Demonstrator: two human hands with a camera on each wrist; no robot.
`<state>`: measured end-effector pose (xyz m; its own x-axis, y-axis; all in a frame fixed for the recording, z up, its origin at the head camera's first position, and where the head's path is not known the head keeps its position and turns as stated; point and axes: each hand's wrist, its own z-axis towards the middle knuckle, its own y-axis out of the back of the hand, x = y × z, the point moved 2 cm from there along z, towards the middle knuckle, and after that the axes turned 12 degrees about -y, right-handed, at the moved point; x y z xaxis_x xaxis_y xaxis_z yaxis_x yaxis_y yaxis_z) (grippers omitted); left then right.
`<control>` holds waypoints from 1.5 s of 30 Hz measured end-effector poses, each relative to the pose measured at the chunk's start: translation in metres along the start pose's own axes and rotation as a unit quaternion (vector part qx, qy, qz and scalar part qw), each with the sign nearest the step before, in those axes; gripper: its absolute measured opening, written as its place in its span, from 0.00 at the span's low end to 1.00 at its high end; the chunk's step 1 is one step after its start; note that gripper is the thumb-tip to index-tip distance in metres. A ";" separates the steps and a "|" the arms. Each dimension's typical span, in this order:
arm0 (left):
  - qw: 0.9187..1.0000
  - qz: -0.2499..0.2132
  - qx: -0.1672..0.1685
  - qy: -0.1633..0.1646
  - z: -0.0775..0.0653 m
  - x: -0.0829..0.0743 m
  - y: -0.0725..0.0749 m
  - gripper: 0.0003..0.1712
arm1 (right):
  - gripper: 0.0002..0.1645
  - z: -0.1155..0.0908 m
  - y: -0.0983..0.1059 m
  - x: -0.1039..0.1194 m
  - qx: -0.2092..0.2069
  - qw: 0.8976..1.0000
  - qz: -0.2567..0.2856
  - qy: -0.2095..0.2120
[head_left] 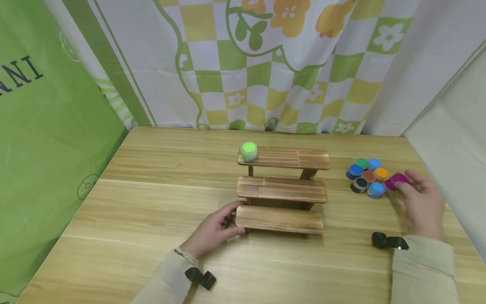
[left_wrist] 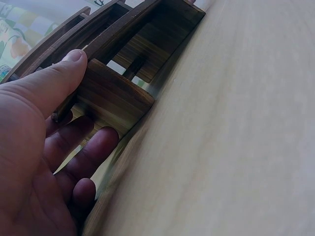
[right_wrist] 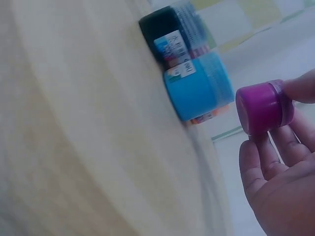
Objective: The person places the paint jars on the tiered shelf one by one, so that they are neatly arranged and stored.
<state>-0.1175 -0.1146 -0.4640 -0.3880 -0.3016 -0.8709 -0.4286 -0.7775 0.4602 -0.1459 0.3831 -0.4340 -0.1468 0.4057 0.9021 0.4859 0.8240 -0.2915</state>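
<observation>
A three-tier wooden display stand (head_left: 281, 217) occupies the middle of the table. My left hand (head_left: 214, 230) grips the left end of its lowest step, thumb at the front and fingers curled behind, as the left wrist view shows with the stand's side (left_wrist: 115, 96). A bright green paint jar (head_left: 249, 152) sits at the left end of the top step. On the right, my right hand (head_left: 423, 202) pinches a purple paint jar (right_wrist: 261, 109) between thumb and fingers. It is raised off the table, beside a light blue jar (right_wrist: 197, 88) and a black jar (head_left: 359, 185).
Several more paint jars cluster right of the stand, among them a dark blue jar (head_left: 354, 171), an orange jar (head_left: 381, 173) and a green jar (head_left: 362, 164). A checkered curtain (head_left: 262, 80) hangs behind the wooden table (head_left: 152, 185). Green fabric (head_left: 49, 139) borders the left side.
</observation>
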 end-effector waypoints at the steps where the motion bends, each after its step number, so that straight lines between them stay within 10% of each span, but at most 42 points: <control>1: 1.000 -0.001 0.000 0.000 0.000 0.000 0.000 0.39 | 0.25 -0.001 -0.001 0.002 -0.006 1.000 -0.017 0.005; 20: 1.000 -0.002 0.000 0.002 0.000 -0.002 0.001 0.40 | 0.27 -0.028 -0.038 0.031 -0.053 0.995 -0.068 0.059; 45: 1.000 0.000 0.001 0.004 0.000 0.000 0.001 0.41 | 0.25 -0.067 -0.100 0.031 0.067 0.981 -0.110 0.144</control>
<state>-0.1175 -0.1153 -0.4633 -0.3817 -0.3064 -0.8720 -0.4304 -0.7760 0.4610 -0.1412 0.2862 -0.3559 0.0233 0.0998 0.9947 0.3484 0.9318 -0.1016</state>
